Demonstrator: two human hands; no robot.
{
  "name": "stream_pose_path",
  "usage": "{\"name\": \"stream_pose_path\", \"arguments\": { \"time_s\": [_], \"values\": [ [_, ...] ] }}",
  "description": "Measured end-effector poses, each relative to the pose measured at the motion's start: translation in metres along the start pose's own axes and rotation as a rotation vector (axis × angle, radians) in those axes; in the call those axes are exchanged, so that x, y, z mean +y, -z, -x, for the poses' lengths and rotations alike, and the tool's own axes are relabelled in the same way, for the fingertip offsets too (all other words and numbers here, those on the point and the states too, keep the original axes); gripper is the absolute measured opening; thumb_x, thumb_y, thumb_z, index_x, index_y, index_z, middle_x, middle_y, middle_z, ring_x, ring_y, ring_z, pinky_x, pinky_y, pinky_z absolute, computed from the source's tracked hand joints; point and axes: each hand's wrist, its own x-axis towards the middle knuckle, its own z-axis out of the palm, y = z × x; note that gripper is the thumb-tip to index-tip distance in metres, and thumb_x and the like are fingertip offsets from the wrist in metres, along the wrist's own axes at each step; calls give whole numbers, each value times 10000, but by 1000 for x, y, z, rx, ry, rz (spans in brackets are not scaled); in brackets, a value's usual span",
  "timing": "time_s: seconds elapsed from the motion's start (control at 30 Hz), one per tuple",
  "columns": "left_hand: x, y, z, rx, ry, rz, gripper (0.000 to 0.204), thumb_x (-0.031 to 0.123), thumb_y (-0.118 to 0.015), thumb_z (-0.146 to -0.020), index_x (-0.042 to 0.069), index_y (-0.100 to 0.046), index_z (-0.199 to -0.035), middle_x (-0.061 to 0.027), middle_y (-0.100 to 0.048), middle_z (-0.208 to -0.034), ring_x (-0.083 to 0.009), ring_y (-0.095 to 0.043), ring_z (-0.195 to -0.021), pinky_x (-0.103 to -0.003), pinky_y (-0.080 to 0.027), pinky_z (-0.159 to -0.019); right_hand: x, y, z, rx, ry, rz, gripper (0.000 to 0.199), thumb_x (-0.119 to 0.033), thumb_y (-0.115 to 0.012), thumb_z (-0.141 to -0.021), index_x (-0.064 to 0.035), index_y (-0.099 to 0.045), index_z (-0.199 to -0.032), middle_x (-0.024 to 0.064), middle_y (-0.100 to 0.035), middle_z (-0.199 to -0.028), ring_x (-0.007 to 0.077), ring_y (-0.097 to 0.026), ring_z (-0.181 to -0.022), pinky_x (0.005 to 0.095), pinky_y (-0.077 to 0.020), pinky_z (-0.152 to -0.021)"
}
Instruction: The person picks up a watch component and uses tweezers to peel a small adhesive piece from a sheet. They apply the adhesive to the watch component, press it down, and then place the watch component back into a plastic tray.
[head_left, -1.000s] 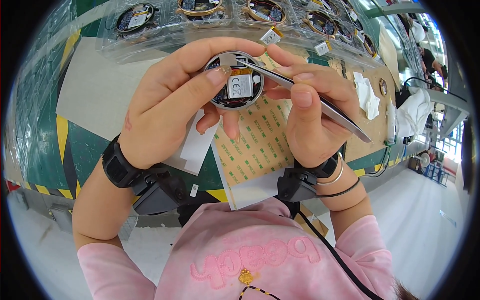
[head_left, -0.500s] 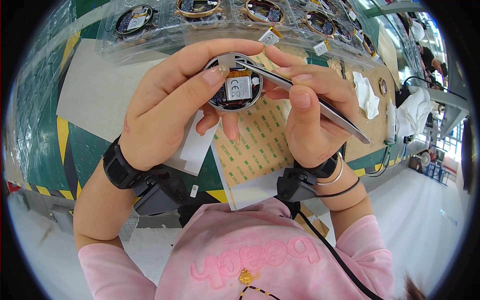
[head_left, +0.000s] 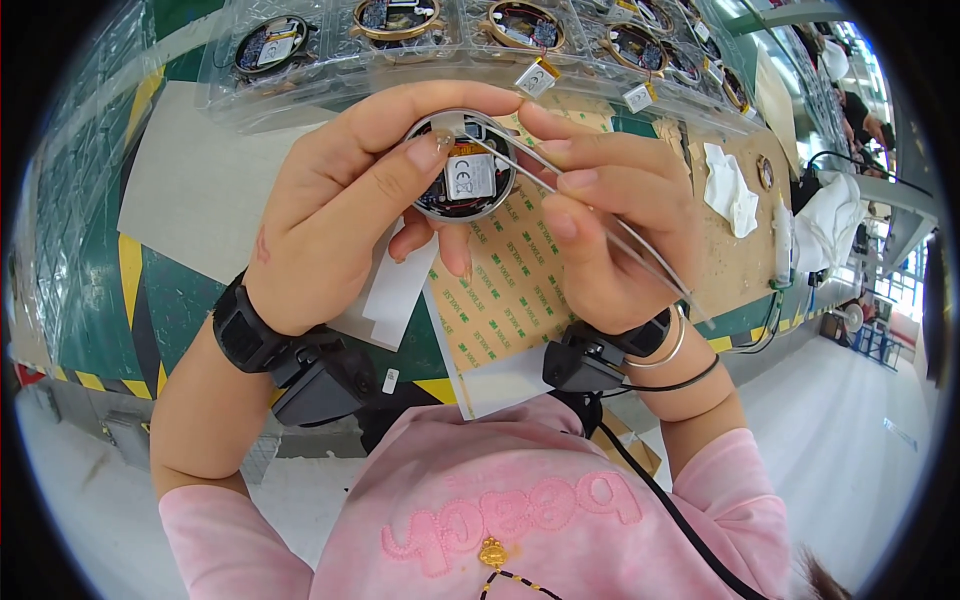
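My left hand (head_left: 345, 205) grips a round silver watch case (head_left: 511, 185) with its inside facing up, the thumb pressing near the rim. Inside the case lie a small white battery (head_left: 471, 177) and dark circuit parts with thin wires. My right hand (head_left: 625, 220) pinches metal tweezers (head_left: 640, 243), their two arms spread a little apart. The tweezers' tips reach into the upper part of the case, above the battery. A pale piece shows there beside my left thumb; I cannot make out exactly what it is.
Clear plastic trays (head_left: 330, 78) with several open watch cases stand along the far side. Below my hands lies a tan adhesive sheet (head_left: 510, 290) with green print. Grey card (head_left: 190, 180) is on the left, a crumpled white tissue (head_left: 730, 190) on brown board at right.
The tweezers have turned in my right hand, so both arms now show apart. My right hand has shifted slightly left, and the watch case has moved slightly left too.
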Motion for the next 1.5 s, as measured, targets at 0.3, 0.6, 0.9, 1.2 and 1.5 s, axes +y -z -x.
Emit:
{"name": "stream_pose_path", "arguments": {
  "time_s": [0.3, 0.6, 0.9, 1.2, 1.5],
  "values": [
    [-1, 0, -1, -7, 25, 59, 405, 166, -351, -995, -30, -421, -1342, -72, -634, -920, -106, -596, -583, -187, -335, -456, 0, -1, 3, 4, 26, 2, 272, 19, -770, -715, -1, -630, -947, 160, -649, -950, 318, -661, -969, 346, -551, -792],
    [-2, 1, -1, -10, 51, 70, 401, 163, -353, -991, -34, -423, -1334, -100, -630, -983, -129, -582, -576, -211, -445, -507, 1, -2, 3, 22, 7, 54, 255, 17, -767, -718, -10, -633, -933, 136, -668, -915, 285, -671, -940, 318, -545, -756],
    [-3, 0, -1, 13, 43, 49, 396, 156, -350, -988, -35, -430, -1325, -110, -626, -1004, -131, -574, -581, -233, -487, -550, -1, -4, 3, 21, -13, 88, 245, 15, -767, -716, -18, -633, -919, 129, -671, -917, 274, -673, -901, 314, -542, -745],
    [-2, 0, -2, -7, 18, 13, 409, 170, -358, -987, -22, -414, -1343, -108, -634, -1026, -116, -572, -589, -193, -406, -513, 1, -2, 3, 135, -77, -118, 177, 16, -694, -798, -15, -611, -951, 109, -656, -887, 231, -655, -892, 306, -521, -758],
    [-3, -2, -4, 3, -12, 37, 385, 132, -433, -969, 7, -428, -1333, -140, -641, -1093, -72, -570, -604, -158, -376, -504, 8, 15, 6, 21, -134, 42, 271, -267, -420, -1010, -22, -478, -1107, 125, -574, -919, 215, -614, -727, 373, -533, -711]
  ]
}}
